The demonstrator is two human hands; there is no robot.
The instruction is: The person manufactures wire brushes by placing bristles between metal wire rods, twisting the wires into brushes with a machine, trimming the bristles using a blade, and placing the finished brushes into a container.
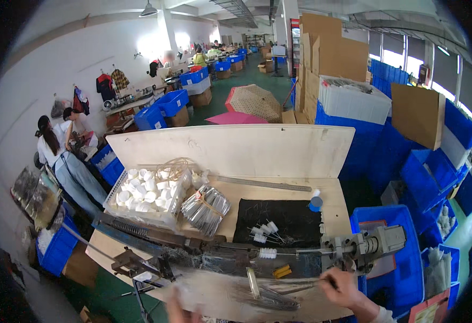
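At the bench front, right hand [342, 289] pinches a thin wire [295, 280] lying left-right; left hand [178, 308] blurred, grip undeterminable. White tray [118, 185] holds white caps [144, 189].

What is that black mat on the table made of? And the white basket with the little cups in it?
The black mat looks like soft cloth or felt: dull, no shine, with stray bristles clinging to it. The white basket looks like hard plastic: smooth, with a lattice of holes in its wall. The cups seem plastic too, glossy white.
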